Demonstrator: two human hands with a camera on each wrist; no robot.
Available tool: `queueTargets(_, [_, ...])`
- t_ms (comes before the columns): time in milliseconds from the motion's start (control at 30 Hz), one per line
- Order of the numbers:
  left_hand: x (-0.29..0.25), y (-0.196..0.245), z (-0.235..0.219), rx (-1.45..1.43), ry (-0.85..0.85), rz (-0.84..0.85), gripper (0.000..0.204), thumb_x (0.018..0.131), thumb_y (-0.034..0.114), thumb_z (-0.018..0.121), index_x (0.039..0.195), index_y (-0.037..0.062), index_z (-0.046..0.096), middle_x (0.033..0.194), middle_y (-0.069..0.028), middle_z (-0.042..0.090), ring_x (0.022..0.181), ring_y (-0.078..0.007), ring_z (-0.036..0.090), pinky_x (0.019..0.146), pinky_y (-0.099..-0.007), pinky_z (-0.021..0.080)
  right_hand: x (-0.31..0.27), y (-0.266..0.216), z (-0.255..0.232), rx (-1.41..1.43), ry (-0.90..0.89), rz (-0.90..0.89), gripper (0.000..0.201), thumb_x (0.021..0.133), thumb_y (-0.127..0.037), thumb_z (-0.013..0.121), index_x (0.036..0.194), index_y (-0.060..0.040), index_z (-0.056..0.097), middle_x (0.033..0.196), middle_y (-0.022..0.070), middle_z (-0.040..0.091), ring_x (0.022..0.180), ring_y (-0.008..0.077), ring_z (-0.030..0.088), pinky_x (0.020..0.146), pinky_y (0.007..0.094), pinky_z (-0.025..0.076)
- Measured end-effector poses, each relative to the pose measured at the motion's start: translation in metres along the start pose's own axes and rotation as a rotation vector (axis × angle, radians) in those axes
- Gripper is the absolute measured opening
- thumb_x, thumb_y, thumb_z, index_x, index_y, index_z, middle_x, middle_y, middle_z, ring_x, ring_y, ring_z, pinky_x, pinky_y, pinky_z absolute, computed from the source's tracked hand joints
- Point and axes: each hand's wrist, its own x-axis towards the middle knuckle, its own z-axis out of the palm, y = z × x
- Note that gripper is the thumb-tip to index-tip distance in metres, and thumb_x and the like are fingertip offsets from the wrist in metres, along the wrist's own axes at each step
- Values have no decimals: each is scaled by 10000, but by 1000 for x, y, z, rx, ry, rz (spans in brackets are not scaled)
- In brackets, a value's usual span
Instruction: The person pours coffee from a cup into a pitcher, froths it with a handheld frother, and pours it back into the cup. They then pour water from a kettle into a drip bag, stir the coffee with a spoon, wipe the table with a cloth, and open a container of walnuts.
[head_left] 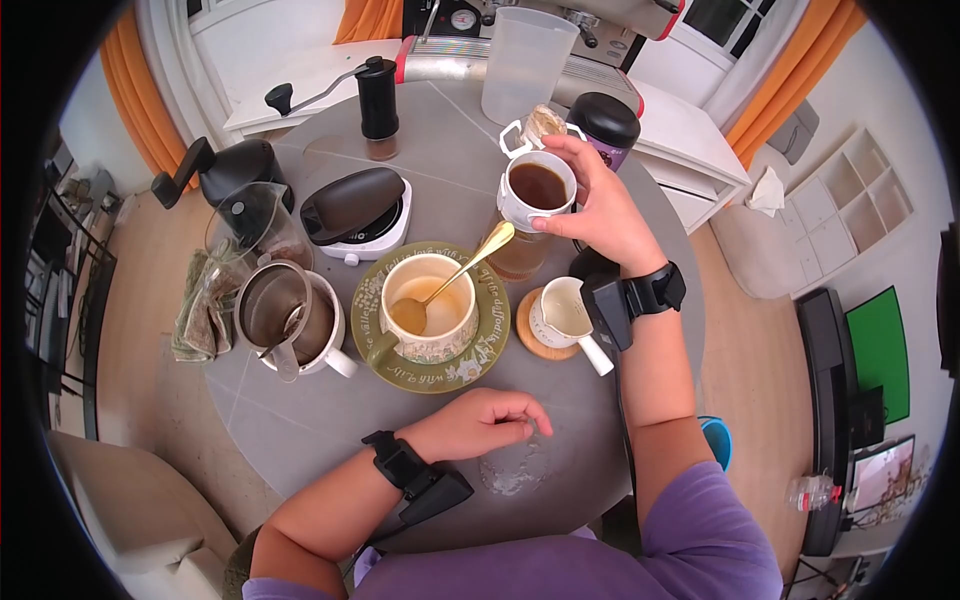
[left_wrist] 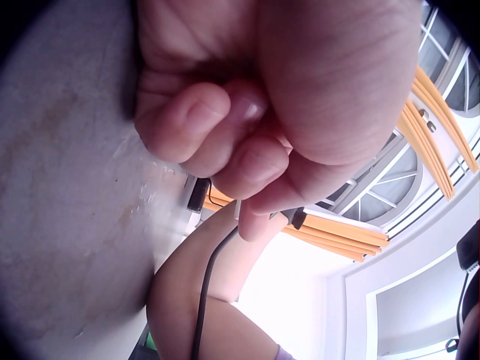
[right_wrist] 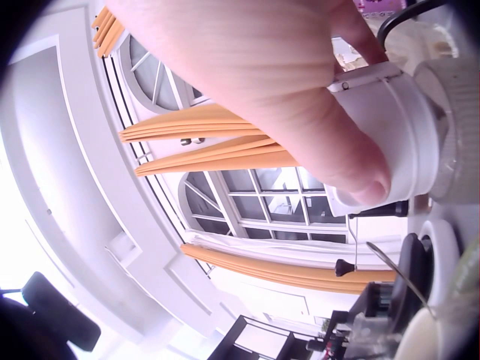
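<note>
My right hand (head_left: pixel 600 205) holds a small white cup (head_left: pixel 507 208) of dark brown liquid by its sides, thumb at the near side and fingers at the far side. Under the cup stands a clear glass vessel (head_left: pixel 520 262) with brown liquid low in it. In the right wrist view the white cup (right_wrist: pixel 405 142) sits right at the ribbed clear rim (right_wrist: pixel 457 127) of that vessel. My left hand (head_left: pixel 475 422) rests near the table's front edge, fingers loosely curled, holding nothing. Close by it are a wet patch (head_left: pixel 515 475) and a patterned cup (head_left: pixel 430 345) with a gold spoon (head_left: pixel 462 268).
The patterned cup stands on a green saucer (head_left: pixel 490 355). A small white pitcher (head_left: pixel 562 310) sits on a wooden coaster (head_left: pixel 540 347). A steel strainer (head_left: pixel 285 305), a scale (head_left: pixel 385 225), a hand grinder (head_left: pixel 378 105), a plastic pitcher (head_left: pixel 525 70) and a black-lidded jar (head_left: pixel 603 122) surround them.
</note>
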Motion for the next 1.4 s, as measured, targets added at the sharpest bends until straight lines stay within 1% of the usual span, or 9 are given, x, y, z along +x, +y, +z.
queueTargets(567, [0, 1, 0, 1, 0, -17, 165, 857, 77, 495, 986, 85, 597, 693, 69, 465, 602, -19, 395, 553, -173, 330, -1, -8, -5, -78, 44, 16, 723, 586, -95, 740, 1217, -54, 389, 1140, 133, 522, 1053, 215, 520, 900, 303, 412])
queueTargets(633, [0, 1, 1, -27, -1, -11, 162, 858, 76, 495, 984, 81, 596, 689, 69, 462, 602, -19, 392, 554, -175, 328, -2, -10, -7, -81, 36, 55, 738, 604, -89, 736, 1242, -92, 365, 1170, 89, 499, 1107, 192, 471, 933, 328, 370])
queueTargets(667, [0, 1, 1, -28, -1, -11, 162, 858, 76, 495, 984, 81, 596, 689, 69, 462, 602, -19, 392, 554, -175, 328, -2, -9, -8, -82, 35, 55, 738, 604, -89, 736, 1242, -92, 365, 1170, 89, 499, 1107, 192, 471, 933, 328, 370])
queueTargets(767, [0, 1, 1, -27, 1, -10, 160, 859, 75, 495, 984, 80, 595, 690, 71, 460, 603, -17, 387, 555, -175, 326, -2, -8, -12, -69, 61, 34, 737, 611, -100, 734, 1246, -85, 361, 1177, 91, 496, 1106, 183, 471, 923, 321, 375])
queueTargets(833, [0, 0, 1, -32, -4, -18, 160, 860, 74, 494, 985, 78, 593, 691, 73, 458, 603, -17, 385, 556, -175, 324, -3, -9, -13, -27, 117, 11, 716, 598, -102, 735, 1218, -56, 380, 1136, 134, 524, 1049, 208, 517, 893, 307, 411])
queueTargets(933, [1, -5, 2, -7, 17, 23, 160, 860, 73, 493, 985, 77, 592, 692, 75, 457, 604, -16, 383, 554, -174, 323, -2, -6, -16, 3, 122, -4, 710, 603, -101, 730, 1219, -53, 379, 1141, 133, 522, 1050, 205, 516, 894, 309, 410])
queueTargets(1033, [0, 1, 1, -23, -3, -16, 160, 860, 72, 491, 984, 77, 592, 688, 72, 456, 600, -17, 382, 552, -176, 323, -3, -6, -18, -22, 130, -3, 706, 607, -100, 727, 1219, -49, 379, 1142, 134, 522, 1049, 204, 517, 897, 307, 408])
queueTargets(1333, [0, 1, 1, -3, 3, -14, 160, 861, 75, 489, 984, 78, 592, 663, 70, 441, 586, -19, 376, 542, -177, 319, -3, -9, -13, -30, 85, -1, 708, 604, -99, 729, 1215, -28, 379, 1134, 137, 524, 1049, 202, 514, 902, 299, 400])
queueTargets(1400, [0, 2, 1, -9, -1, -13, 160, 862, 76, 489, 984, 78, 592, 664, 70, 439, 586, -19, 375, 540, -176, 317, -3, -10, -12, -28, 65, 24, 712, 608, -86, 725, 1226, -49, 375, 1153, 118, 508, 1073, 190, 494, 921, 303, 381])
